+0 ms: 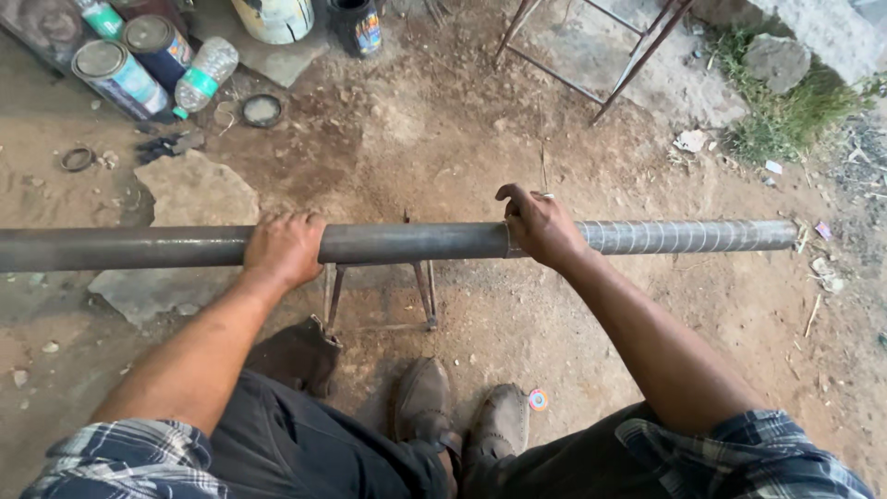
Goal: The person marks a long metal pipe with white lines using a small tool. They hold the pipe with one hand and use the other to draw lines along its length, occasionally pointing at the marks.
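Below, a long grey metal pipe (407,242) is lying horizontally across a small metal stand (379,294) on bare dirt ground, spanning nearly the full width of the head view. The left hand (282,248) is gripping the pipe from above, fingers wrapped together over its top just left of the stand. The right hand (540,226) is resting on the pipe to the right of the stand, fingers curled over the far side at the point where a band of pale spiral markings (684,237) is beginning and running toward the pipe's right end. Whether a marking tool is pinched in those fingers cannot be told.

Judged from the hand positions, the step in hand is steadying and rotating the pipe while the spiral line is being extended leftward. A next move would call for the left hand holding the pipe from rolling off the narrow stand while the right hand is keeping an even pitch.

Paint cans (120,76), a plastic bottle (205,74) and a metal frame (591,55) are standing well apart, beyond the pipe; the person's shoes (462,416) are showing below it.
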